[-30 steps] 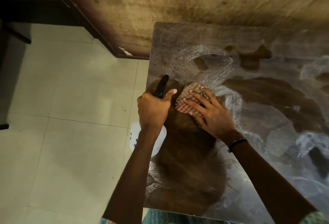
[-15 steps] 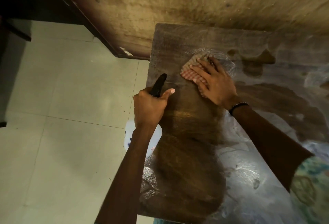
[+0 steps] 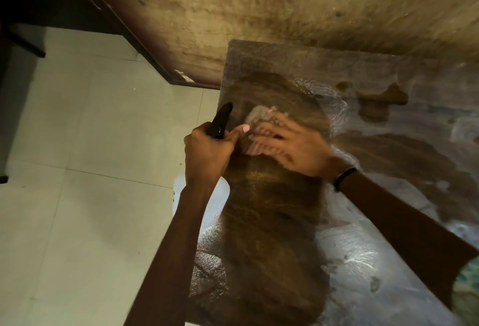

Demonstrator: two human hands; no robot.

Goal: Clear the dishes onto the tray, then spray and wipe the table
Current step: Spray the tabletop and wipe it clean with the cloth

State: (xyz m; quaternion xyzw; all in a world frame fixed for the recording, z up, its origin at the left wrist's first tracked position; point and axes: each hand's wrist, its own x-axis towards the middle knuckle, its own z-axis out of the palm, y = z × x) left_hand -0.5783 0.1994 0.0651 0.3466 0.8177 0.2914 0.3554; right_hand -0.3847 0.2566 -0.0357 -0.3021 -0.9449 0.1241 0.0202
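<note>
My left hand (image 3: 207,152) grips a spray bottle by its black trigger head (image 3: 220,120). The bottle's white body (image 3: 220,196) hangs below my wrist, just off the table's left edge. My right hand (image 3: 293,144), blurred with motion, presses flat on a checked red and white cloth (image 3: 255,115) near the table's left side. The wooden table (image 3: 272,235) is dark and wiped in a wide band down its left part. Streaks of wet spray cover its right and near parts.
A rough brown wall (image 3: 285,9) runs right behind the table's far edge. Pale floor tiles (image 3: 90,170) lie to the left of the table. Dark furniture (image 3: 23,40) stands at the far left. No dishes or tray are in view.
My right hand has swept the cloth away to the table's far part and back toward me and leftward, close to my left hand. My left hand has kept hold of the bottle.
</note>
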